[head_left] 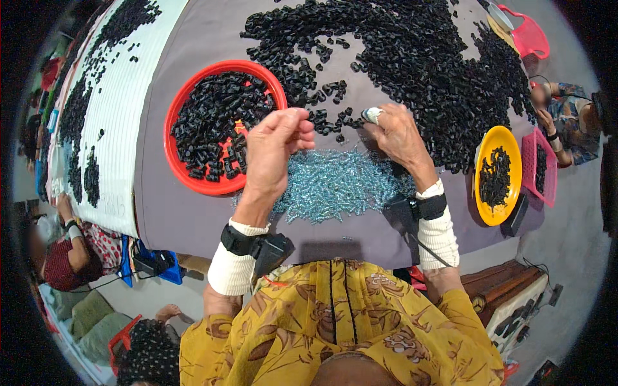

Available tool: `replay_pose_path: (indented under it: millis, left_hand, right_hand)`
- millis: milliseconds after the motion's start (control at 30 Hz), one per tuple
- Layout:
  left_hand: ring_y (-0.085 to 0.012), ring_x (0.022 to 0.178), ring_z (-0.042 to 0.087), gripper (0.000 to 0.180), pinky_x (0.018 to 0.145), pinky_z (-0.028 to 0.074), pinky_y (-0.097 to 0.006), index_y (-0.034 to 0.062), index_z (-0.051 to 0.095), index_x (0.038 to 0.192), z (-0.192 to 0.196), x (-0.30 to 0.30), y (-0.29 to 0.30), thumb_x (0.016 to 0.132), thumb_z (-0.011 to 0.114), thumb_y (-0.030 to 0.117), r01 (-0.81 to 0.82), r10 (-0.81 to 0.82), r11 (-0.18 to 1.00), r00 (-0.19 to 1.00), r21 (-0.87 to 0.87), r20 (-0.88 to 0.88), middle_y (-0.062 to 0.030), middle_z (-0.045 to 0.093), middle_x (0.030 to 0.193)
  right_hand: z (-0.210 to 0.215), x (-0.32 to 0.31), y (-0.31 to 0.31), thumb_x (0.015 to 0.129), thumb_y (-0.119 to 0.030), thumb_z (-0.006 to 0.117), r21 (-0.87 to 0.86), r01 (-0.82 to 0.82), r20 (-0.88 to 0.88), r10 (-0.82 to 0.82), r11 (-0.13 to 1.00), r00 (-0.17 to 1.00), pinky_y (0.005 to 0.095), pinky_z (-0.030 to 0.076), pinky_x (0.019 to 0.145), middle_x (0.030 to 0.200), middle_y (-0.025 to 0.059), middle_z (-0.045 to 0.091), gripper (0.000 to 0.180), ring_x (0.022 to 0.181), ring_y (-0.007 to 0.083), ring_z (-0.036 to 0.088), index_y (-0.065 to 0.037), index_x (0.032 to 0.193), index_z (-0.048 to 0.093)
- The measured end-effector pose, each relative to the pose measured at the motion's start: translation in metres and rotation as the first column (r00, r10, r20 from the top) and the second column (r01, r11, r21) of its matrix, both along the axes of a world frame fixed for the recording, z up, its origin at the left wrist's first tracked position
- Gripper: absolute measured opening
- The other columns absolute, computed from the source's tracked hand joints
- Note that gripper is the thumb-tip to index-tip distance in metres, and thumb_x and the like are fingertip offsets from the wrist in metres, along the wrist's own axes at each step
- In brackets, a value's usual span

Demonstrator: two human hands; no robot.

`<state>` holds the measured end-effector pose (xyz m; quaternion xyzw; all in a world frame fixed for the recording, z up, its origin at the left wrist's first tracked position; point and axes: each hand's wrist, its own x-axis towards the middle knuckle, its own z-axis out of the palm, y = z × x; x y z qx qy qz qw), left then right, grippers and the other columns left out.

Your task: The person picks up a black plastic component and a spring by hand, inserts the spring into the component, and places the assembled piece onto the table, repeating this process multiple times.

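Observation:
My left hand (278, 143) is closed, thumb pressed to curled fingers, just right of a red basin (168, 138). Whatever lies in its fingers is hidden. My right hand (400, 138) bends inward with its fingers drawn together beside the black parts; a pale wrap covers one fingertip, and what it pinches cannot be made out. Between and below the hands spreads a flat heap of small bluish, shiny coil-like pieces (335, 186), perhaps springs. Small black plastic parts (225, 106) partly fill the basin. A larger heap of such black parts (425, 71) covers the far table.
At the right edge stand a yellow bowl (513, 186) and a pink basket (550, 174), both with black parts. A white-covered table (129, 90) adjoins on the left. Other people work at right (573, 122) and left (74, 251); another sits lower left (151, 350).

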<state>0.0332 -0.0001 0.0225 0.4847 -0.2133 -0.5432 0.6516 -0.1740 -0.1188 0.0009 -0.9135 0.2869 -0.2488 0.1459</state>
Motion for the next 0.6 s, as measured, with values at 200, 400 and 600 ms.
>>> replay_pose_path:
  millis: [200, 400, 600]
  left_hand:
    - [-0.0115, 0.075, 0.062, 0.023, 0.067, 0.053, -0.025, -0.0008, 0.062, 0.104, -0.002, -0.006, -0.001, 0.094, 0.057, 0.019, 0.063, -0.067, 0.996, 0.996, 0.057, 0.062, -0.006, 0.064, 0.086]
    - [-0.0103, 0.072, 0.061, 0.02, 0.063, 0.053, -0.023, -0.0021, 0.062, 0.104, -0.007, -0.006, -0.002, 0.092, 0.058, 0.014, -0.026, 0.019, 0.998, 0.992, 0.058, 0.121, -0.0065, 0.064, 0.086]
    - [-0.01, 0.074, 0.061, 0.021, 0.064, 0.053, -0.023, -0.0024, 0.062, 0.105, -0.008, -0.005, -0.002, 0.093, 0.057, 0.013, -0.015, 0.01, 0.999, 0.987, 0.032, 0.162, -0.0069, 0.064, 0.088]
  right_hand:
    - [0.003, 0.012, -0.003, 0.072, -0.006, 0.068, -0.013, 0.004, -0.042, -0.005, 1.0, 0.999, 0.0387, 0.039, 0.07, 0.072, 0.01, 0.053, 0.01, 0.075, 0.029, 0.052, -0.003, 0.078, 0.061]
    - [0.001, 0.024, 0.006, 0.07, -0.011, 0.071, -0.028, -0.048, -0.053, 0.046, 0.998, 0.998, 0.0385, 0.038, 0.073, 0.08, 0.0083, 0.053, 0.015, 0.083, 0.027, 0.051, -0.005, 0.08, 0.064]
    - [-0.005, 0.047, 0.013, 0.067, -0.018, 0.075, -0.052, -0.08, -0.031, 0.079, 0.995, 0.996, 0.0419, 0.038, 0.079, 0.09, 0.0096, 0.055, 0.023, 0.093, 0.0282, 0.049, -0.003, 0.082, 0.064]
